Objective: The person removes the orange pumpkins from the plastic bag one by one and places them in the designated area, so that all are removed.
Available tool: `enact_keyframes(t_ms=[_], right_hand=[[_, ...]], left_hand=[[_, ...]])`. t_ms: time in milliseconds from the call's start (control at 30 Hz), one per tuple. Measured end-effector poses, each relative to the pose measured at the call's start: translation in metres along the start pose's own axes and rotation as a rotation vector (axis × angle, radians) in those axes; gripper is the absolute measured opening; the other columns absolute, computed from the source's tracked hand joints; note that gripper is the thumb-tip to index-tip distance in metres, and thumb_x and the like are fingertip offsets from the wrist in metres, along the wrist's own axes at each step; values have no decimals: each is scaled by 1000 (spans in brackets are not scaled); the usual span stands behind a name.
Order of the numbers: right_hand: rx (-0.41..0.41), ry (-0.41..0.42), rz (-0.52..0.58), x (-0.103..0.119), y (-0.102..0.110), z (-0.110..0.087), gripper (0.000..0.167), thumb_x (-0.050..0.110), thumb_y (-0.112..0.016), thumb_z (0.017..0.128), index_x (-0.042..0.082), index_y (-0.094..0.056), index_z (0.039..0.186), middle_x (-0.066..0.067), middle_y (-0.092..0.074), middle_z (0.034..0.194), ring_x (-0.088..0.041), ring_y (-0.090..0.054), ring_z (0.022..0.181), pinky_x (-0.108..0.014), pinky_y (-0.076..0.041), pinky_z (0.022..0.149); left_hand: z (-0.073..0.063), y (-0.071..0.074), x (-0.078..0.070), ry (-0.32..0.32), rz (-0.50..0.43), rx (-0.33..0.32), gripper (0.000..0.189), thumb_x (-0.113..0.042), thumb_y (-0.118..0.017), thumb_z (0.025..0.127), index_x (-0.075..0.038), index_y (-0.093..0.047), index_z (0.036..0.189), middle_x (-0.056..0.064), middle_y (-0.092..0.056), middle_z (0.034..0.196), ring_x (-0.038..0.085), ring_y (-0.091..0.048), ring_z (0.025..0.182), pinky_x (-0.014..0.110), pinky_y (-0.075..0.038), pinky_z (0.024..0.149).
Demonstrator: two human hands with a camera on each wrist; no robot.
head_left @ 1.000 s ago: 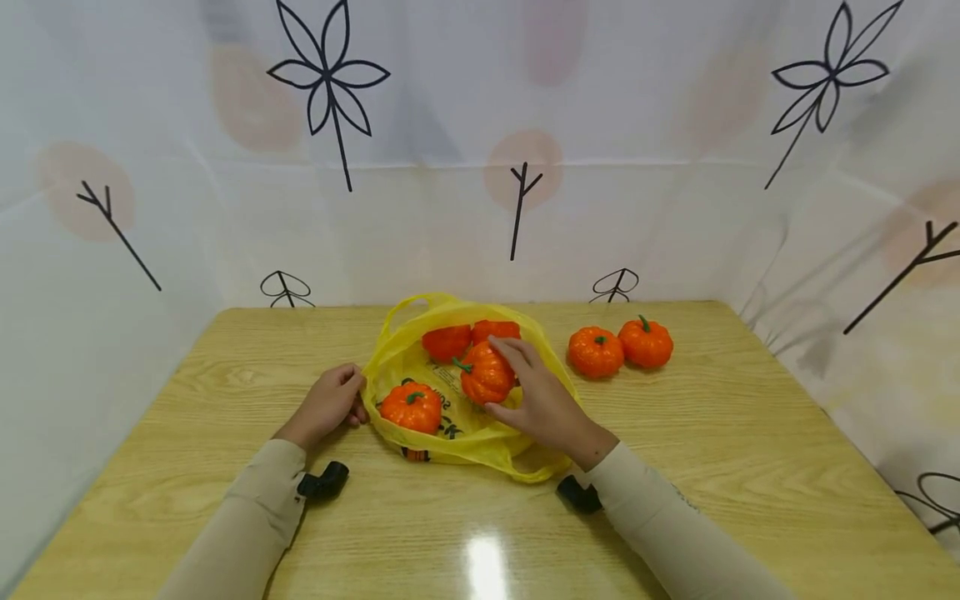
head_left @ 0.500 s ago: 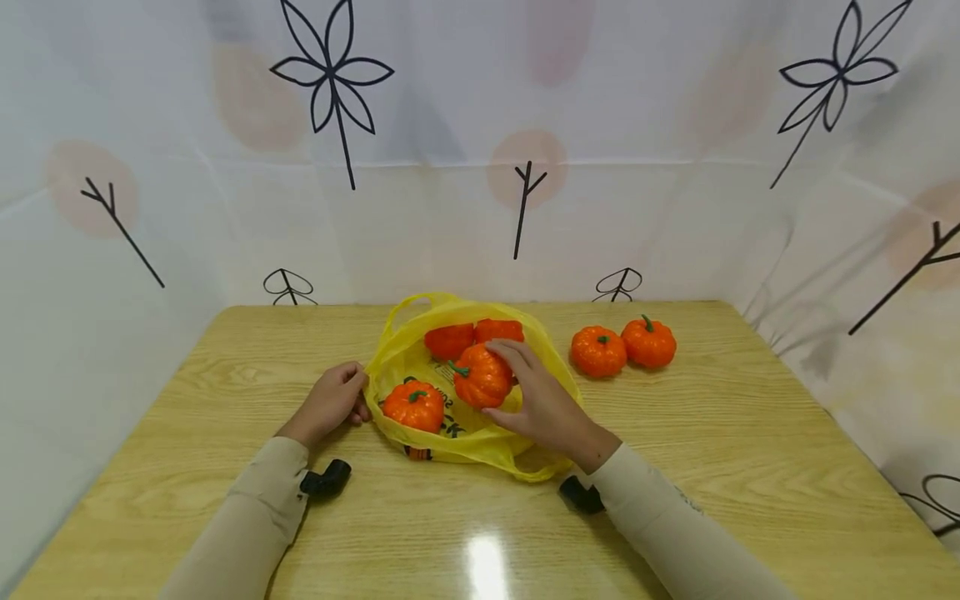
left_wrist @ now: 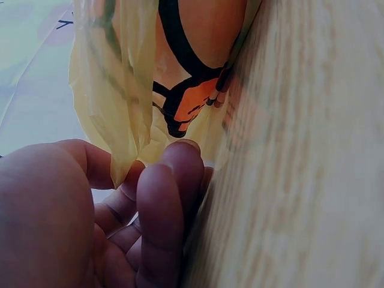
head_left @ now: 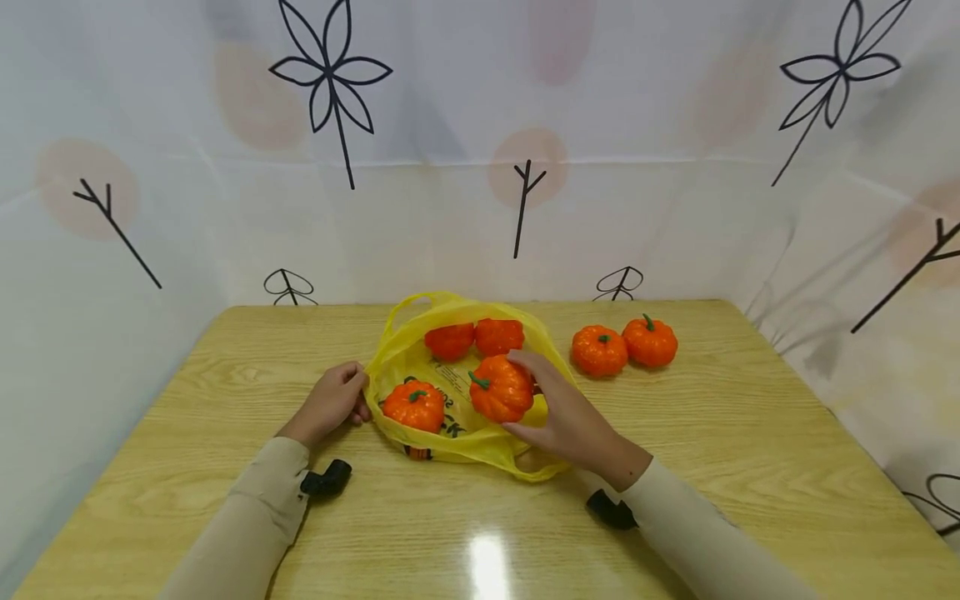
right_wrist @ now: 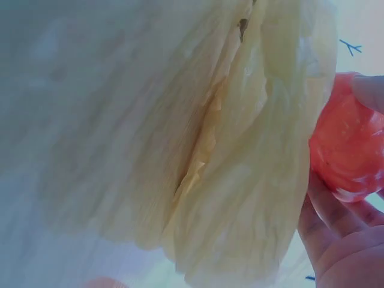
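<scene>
A yellow plastic bag (head_left: 480, 451) lies on its side, mouth wide toward me. At its left edge my left hand (head_left: 332, 402) pinches the thin plastic; the left wrist view shows the bag's edge (left_wrist: 129, 120) between thumb and fingers. My right hand (head_left: 564, 417) grips an orange toy pumpkin (head_left: 501, 390) with a green stem, raised at the bag's mouth. In the right wrist view the bag's wall partly hides this pumpkin (right_wrist: 345, 141). Inside the bag sit another pumpkin (head_left: 414, 407) at the front left and two orange pumpkins (head_left: 449, 342) at the back.
Two more orange pumpkins (head_left: 599, 351) stand side by side on the wooden table (head_left: 720, 433), right of the bag. A patterned white cloth (head_left: 435, 208) hangs behind the table. Black fittings (head_left: 327, 479) show by both wrists.
My right hand, still gripping the pumpkin, has shifted right and toward me, uncovering more of the back right pumpkin. The left hand keeps its place at the bag's edge.
</scene>
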State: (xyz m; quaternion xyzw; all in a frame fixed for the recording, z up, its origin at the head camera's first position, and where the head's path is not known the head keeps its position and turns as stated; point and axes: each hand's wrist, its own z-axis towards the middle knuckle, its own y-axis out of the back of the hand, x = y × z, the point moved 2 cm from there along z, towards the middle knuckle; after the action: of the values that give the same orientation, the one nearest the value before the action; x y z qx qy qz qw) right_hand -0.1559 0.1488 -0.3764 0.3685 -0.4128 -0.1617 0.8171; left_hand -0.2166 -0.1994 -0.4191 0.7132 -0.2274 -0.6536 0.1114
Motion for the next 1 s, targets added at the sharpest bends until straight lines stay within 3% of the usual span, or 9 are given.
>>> enact_keyframes(t_ms=[300,467,667,767,1000], right_hand=[[-33,63,-30,2,9,-14,92,20,-86,79,12,-32,153,-7,-47,147,-17,-59,117,-35,-56,93],[-39,87,-70,2,12,-16,94,22,-85,80,12,-30,156,-9,-44,151,-26,-56,128,-43,-55,98],[-68,136,-127,2,23,-16,90,20,-84,80,17,-35,155,-9,-42,150,-30,-55,129,-47,-55,97],[-86,171,-114,0,32,-15,91,15,-86,76,14,-37,152,-9,-42,151,-27,-51,132,-40,-53,101],[-125,177,-53,-12,50,-14,93,5,-87,72,3,-33,147,-15,-38,156,-31,-53,131,-8,-41,102]], left_hand=[[0,0,-2,-8,12,-4,27,-22,-39,105,-2,-57,100,11,-63,70,22,-63,61,32,-56,57],[-1,0,-2,2,24,-6,28,-21,-38,105,-2,-58,103,10,-64,70,21,-63,61,31,-57,58],[1,1,-2,3,23,-7,28,-22,-38,105,-2,-58,103,11,-64,70,22,-63,61,32,-57,58],[1,2,-2,-2,28,-8,28,-22,-39,106,-2,-59,104,11,-64,70,22,-63,61,32,-57,58],[3,1,1,4,20,3,28,-22,-39,106,-2,-58,103,11,-63,70,21,-63,61,32,-57,58]])
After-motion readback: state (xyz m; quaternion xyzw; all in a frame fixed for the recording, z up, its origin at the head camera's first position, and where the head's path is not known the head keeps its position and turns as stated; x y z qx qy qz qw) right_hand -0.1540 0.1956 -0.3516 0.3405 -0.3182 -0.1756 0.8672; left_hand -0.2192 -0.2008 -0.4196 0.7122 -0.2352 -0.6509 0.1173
